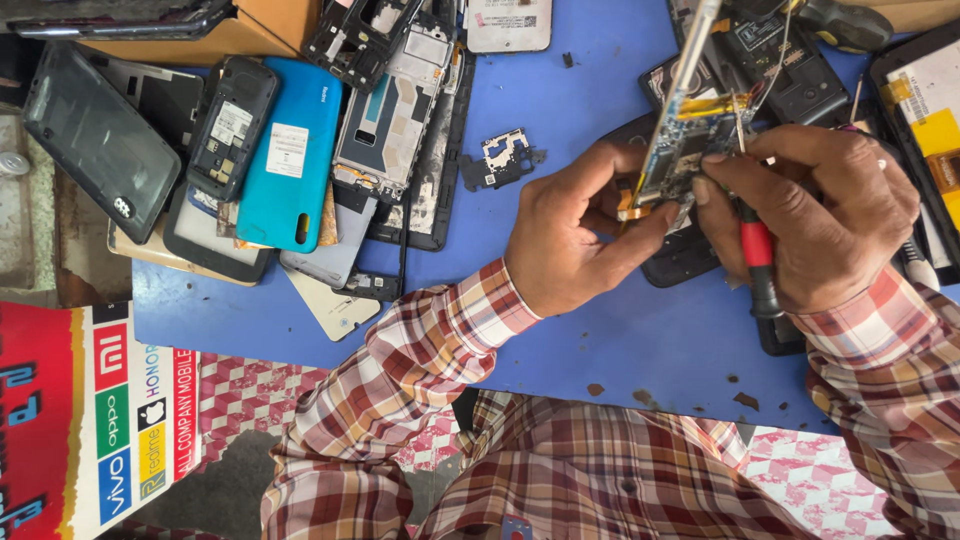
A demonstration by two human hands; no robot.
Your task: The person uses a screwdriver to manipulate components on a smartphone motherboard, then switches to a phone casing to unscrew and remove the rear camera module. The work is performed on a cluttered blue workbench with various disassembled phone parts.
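Circuit board (672, 150) between left fingers (640, 225)

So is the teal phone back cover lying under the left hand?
No, the teal back cover lies in the pile of parts, apart from the left hand.

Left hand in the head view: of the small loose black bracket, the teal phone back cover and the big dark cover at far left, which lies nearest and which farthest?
From the left hand:
1. Small black bracket, just up-left of it on the blue table.
2. Teal back cover, farther left in the pile.
3. Big dark cover, at the far left edge.
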